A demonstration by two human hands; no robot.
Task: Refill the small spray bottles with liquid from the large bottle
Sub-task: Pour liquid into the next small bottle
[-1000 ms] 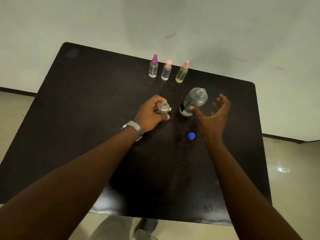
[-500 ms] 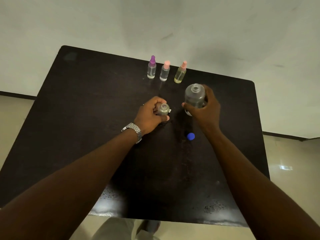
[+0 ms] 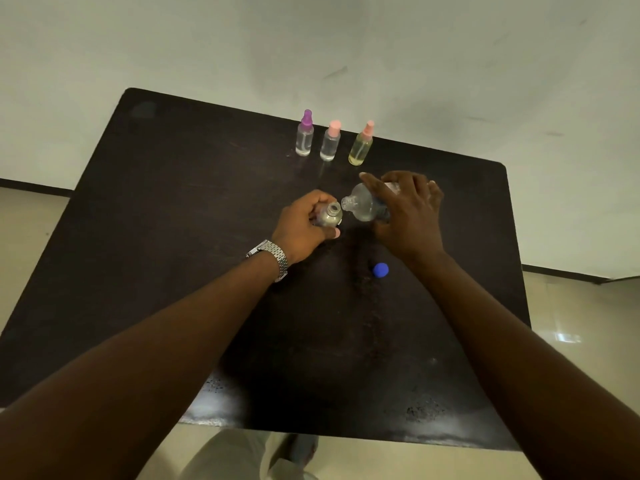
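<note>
We see our left hand (image 3: 304, 226) wrapped around a small bottle (image 3: 329, 215) near the middle of the dark worktop (image 3: 173, 237), fingers curled tight on its body, its open neck facing up with no sprayer on it. Whether its base touches the worktop we cannot tell, since the hand hides it. A metal watch (image 3: 272, 257) sits on that wrist.

Our right hand (image 3: 405, 213) grips the large bottle (image 3: 365, 204) from above, fingers closed over its body, thumb on the far side. The bottle is tilted steeply to the left, off the worktop, its open mouth just beside the small bottle's neck and a little above it. Clear liquid shows in its lower part; we cannot make out any stream between the two necks.

A blue cap (image 3: 380, 270) lies on the worktop near our right wrist.

At the far edge stand three capped spray bottles in a row: a purple-topped one (image 3: 305, 135), a pink-topped one (image 3: 330, 142), and a yellowish one (image 3: 361, 145) with a pink top.
</note>
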